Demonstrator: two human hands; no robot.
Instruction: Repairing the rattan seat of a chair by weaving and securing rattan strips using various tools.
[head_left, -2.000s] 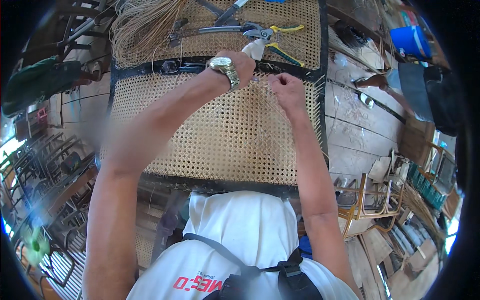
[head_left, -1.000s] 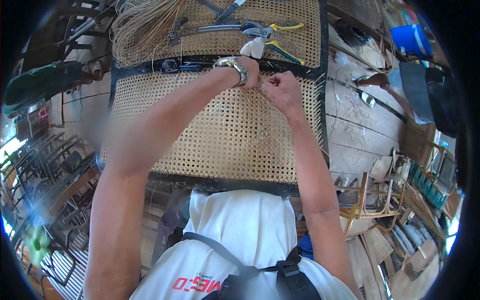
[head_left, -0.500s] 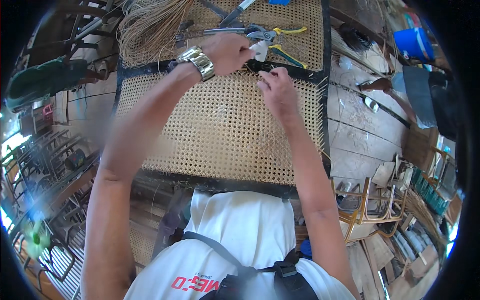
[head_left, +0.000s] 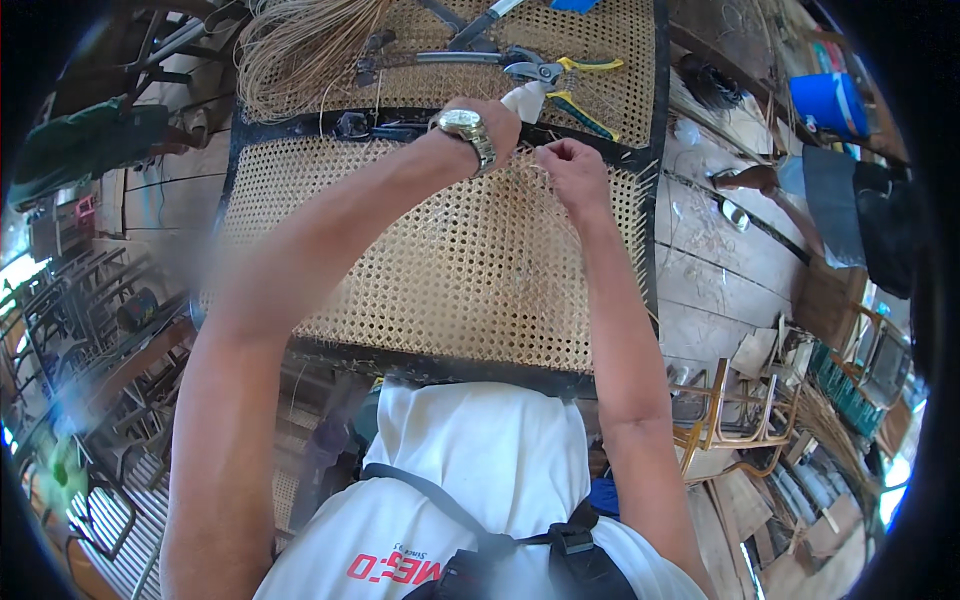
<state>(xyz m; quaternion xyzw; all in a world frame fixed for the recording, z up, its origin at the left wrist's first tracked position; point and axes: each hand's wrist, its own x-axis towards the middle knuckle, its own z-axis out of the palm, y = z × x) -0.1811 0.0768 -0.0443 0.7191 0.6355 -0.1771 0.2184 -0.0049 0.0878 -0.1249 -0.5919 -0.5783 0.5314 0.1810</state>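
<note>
A woven cane panel (head_left: 430, 260) in a black frame (head_left: 400, 362) lies in front of me. My left hand (head_left: 488, 122), wearing a metal watch (head_left: 463, 124), is curled at the frame's middle bar, its fingertips mostly hidden. Just beyond its knuckles is a small white object (head_left: 524, 102). Close on the right, my right hand (head_left: 580, 178) is pinched over the upper edge of the weave, beside short loose cane ends; whatever is between its fingertips is too small to make out. Loose cane ends also stick out along the panel's right edge.
Beyond the bar lie pruning shears (head_left: 538, 72) with yellow-green handles, other metal tools (head_left: 460, 57) and a bundle of cane strands (head_left: 300, 60). A blue bucket (head_left: 828, 103) and another person's leg (head_left: 800, 215) are at right. Chair frames (head_left: 735, 420) stand lower right.
My left hand has moved right and slightly down, closer to my right hand, with its wrist turned. My right hand has shifted slightly right and down, its fingers drawn together.
</note>
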